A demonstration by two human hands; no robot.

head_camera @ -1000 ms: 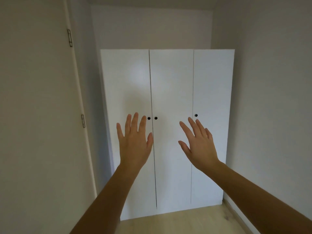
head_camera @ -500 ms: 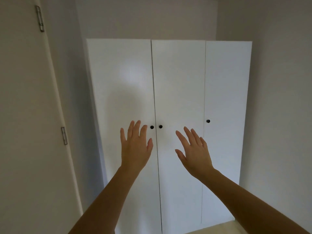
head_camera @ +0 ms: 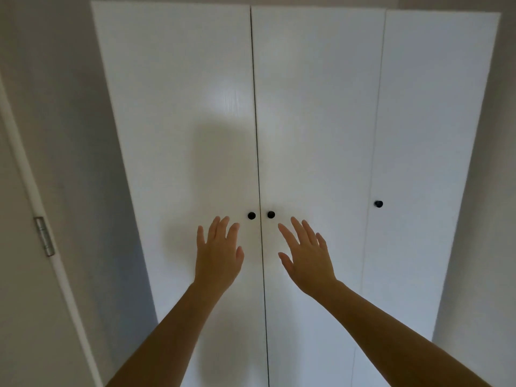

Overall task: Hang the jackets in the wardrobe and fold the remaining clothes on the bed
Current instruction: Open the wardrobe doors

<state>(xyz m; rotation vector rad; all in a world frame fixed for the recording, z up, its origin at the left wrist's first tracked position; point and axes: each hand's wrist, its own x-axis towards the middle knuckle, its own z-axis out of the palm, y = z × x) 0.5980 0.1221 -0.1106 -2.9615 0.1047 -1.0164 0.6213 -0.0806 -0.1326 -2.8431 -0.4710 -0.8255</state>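
A tall white wardrobe with three closed doors fills the view. Two small black knobs sit side by side at the seam of the left and middle doors: the left knob and the middle knob. A third knob is on the right door. My left hand is raised with fingers spread, its fingertips just below and left of the left knob. Just below and right of the middle knob, my right hand is spread too. Both hold nothing. No jackets, clothes or bed are in view.
An open room door with a metal hinge stands close on the left. Grey wall shows between it and the wardrobe, and a plain wall runs along the right side.
The view has closed in on the wardrobe, which now fills the frame; the floor is out of sight. Both hands have come nearer the two central knobs.
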